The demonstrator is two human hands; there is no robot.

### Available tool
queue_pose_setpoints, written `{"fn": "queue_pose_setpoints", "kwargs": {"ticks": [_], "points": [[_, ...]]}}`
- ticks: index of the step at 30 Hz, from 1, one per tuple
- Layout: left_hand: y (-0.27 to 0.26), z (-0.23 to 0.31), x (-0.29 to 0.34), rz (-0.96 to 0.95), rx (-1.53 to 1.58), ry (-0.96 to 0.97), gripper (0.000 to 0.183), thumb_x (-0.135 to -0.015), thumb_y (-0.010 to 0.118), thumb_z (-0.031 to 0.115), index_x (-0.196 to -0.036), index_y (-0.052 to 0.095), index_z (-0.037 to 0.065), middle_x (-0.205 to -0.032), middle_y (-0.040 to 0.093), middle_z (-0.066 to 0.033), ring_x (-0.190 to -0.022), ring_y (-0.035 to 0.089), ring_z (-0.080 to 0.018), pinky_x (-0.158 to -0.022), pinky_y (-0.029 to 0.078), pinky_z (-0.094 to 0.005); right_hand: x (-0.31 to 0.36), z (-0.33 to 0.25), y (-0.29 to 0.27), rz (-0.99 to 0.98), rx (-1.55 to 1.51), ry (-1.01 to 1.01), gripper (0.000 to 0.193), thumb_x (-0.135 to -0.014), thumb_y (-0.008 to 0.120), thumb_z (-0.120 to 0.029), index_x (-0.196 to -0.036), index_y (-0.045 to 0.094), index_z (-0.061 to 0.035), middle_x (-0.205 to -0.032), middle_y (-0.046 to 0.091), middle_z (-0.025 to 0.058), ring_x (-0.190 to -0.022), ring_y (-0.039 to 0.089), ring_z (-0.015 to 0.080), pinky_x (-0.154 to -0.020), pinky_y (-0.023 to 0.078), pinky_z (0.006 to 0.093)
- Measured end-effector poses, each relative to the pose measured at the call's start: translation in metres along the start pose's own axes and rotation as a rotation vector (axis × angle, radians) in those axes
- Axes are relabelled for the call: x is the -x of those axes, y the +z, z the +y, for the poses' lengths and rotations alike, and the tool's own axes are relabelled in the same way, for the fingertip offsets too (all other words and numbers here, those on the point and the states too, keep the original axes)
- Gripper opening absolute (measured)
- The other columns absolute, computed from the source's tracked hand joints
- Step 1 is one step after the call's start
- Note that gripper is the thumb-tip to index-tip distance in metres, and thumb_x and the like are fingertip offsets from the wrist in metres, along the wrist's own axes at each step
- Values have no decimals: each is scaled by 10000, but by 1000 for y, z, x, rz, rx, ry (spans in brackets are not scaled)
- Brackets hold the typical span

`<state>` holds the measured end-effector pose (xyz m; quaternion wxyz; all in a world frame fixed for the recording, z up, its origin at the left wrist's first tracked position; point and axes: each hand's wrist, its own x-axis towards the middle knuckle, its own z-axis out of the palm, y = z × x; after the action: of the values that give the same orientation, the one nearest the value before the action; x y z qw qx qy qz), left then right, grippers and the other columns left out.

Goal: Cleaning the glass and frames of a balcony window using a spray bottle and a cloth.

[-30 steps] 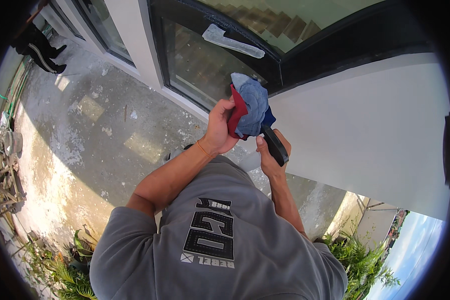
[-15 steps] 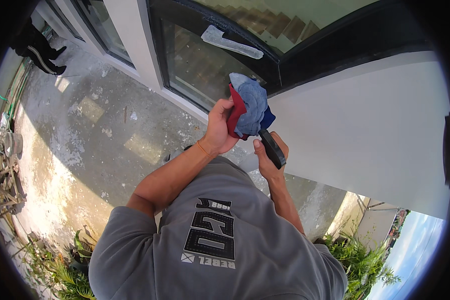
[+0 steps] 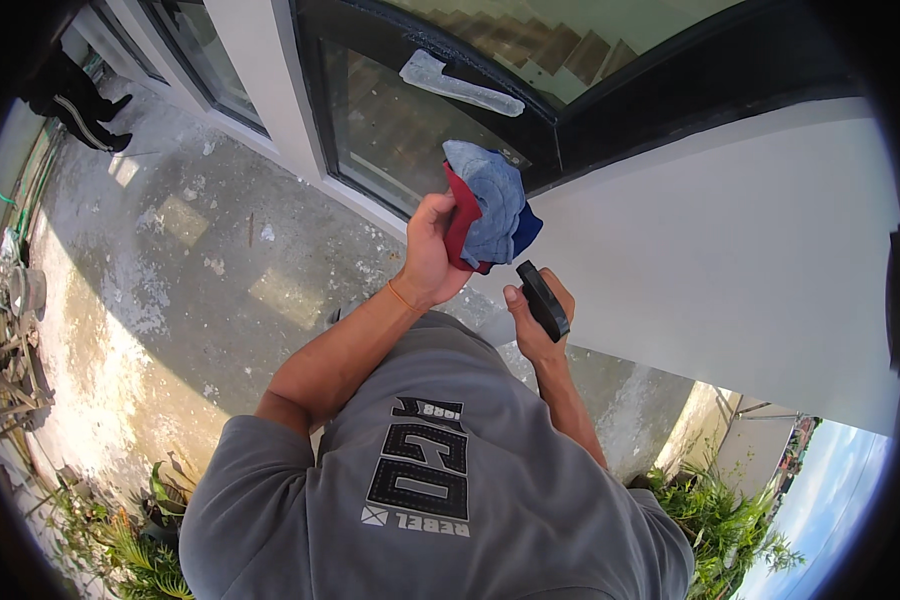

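My left hand point(image 3: 428, 257) is closed around a bundle of rags point(image 3: 494, 210): worn light blue on top, red along the left side, dark blue at the right. The bundle is held up in front of the lower door frame. Just below and to its right, my right hand point(image 3: 538, 343) grips a black tool point(image 3: 542, 300) with a thick, rounded body. A narrow gap separates the tool's upper end from the rags. My fingers hide part of the tool, so its exact kind cannot be told.
Ahead is a dark-framed glass door point(image 3: 370, 150) with a handle point(image 3: 460, 84) in whitish wrapping. A white wall panel point(image 3: 710, 240) stands to the right. Another person point(image 3: 75, 100) in dark trousers is at the far left, on the stained concrete floor point(image 3: 180, 270). Plants point(image 3: 715, 515) grow at the lower right.
My left hand has shifted slightly left and up with the rags. The black tool, which touched or overlapped the bundle before, is now apart from it.
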<state>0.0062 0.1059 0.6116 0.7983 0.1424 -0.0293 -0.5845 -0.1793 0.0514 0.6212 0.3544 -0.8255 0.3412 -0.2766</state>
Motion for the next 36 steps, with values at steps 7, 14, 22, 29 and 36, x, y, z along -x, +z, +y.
{"fn": "queue_pose_setpoints", "kwargs": {"ticks": [7,14,22,29,36], "points": [[2,2,2,12,-2,8,526,-968,446,386,-1339,550,28,-1310,623,-116,-1197,597,-268,-1034,458,-439,1,3,1,-10,-25,14,433,-828,854,-327,-721,572,-16,-669,522,71,-590,519,183,-559,410,333],[1,2,2,0,-9,2,537,-965,445,396,-1345,543,30,-1310,622,-117,-1203,593,-267,-1036,455,-434,-1,2,4,1,-86,3,418,-828,853,-317,-733,582,-13,-679,529,70,-604,529,180,-568,414,331],[2,2,1,-3,-15,-6,529,-969,434,387,-1354,537,40,-1317,617,-112,-1204,594,-265,-1036,457,-432,-2,-1,4,-6,-34,39,406,-825,850,-308,-739,590,-9,-685,526,70,-603,516,185,-567,405,340],[0,0,1,-18,-15,0,522,-971,432,380,-1355,538,43,-1316,619,-111,-1200,600,-266,-1033,462,-438,-1,0,5,13,-72,31,428,-815,860,-319,-709,584,-10,-683,526,70,-597,515,190,-566,406,333],[-2,-1,3,-15,-9,-14,512,-982,432,382,-1350,541,43,-1309,624,-110,-1191,607,-264,-1034,466,-439,1,1,3,-5,-70,31,420,-813,863,-310,-708,590,-9,-687,527,67,-601,514,183,-568,404,330]]}}
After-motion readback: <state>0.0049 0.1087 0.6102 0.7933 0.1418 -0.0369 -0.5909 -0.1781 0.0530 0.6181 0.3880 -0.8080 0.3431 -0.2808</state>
